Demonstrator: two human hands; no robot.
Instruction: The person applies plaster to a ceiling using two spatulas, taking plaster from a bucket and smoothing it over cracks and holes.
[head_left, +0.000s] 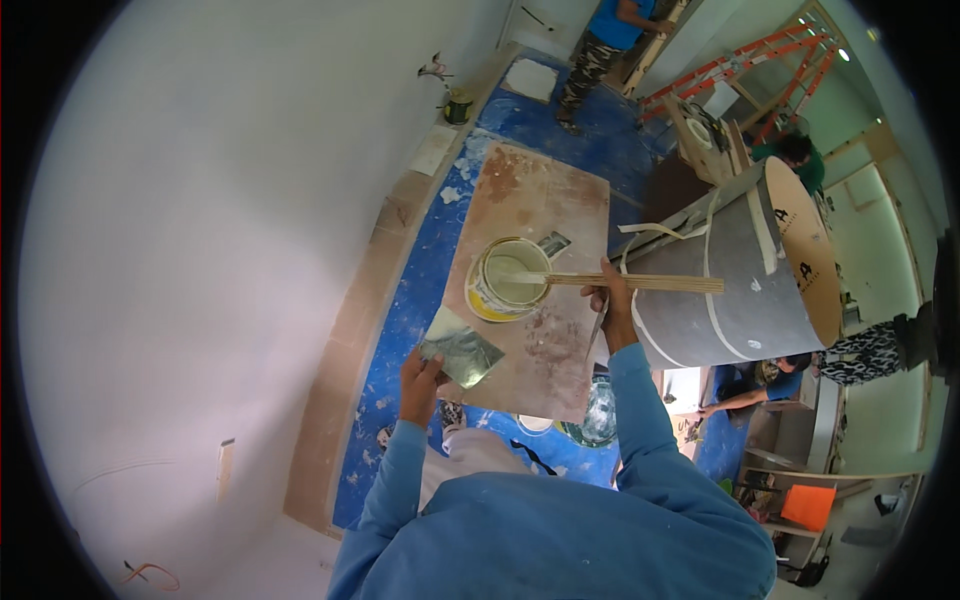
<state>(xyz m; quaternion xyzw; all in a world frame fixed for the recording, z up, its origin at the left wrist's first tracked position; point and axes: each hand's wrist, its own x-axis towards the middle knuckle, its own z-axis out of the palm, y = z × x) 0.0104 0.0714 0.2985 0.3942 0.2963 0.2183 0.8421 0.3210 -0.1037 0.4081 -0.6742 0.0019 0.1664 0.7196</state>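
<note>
My left hand (419,382) grips a shiny metal scraper blade (465,352) at the board's lower left. My right hand (612,295) holds a long, flat wooden stick (670,283), its pale-coated end over the mouth of an open bucket (487,298) of pale compound. A thin edge below that hand is too unclear to name. The bucket stands on a stained board (535,185). A small metal tool (556,243) lies behind the bucket.
A large grey cylinder (730,320) with pale bands is at right. A white wall (200,250) borders blue floor covering (400,330). Co-workers (615,35) (800,165) (765,395) are behind and right, near an orange ladder (685,92). More buckets (590,425) sit below the board.
</note>
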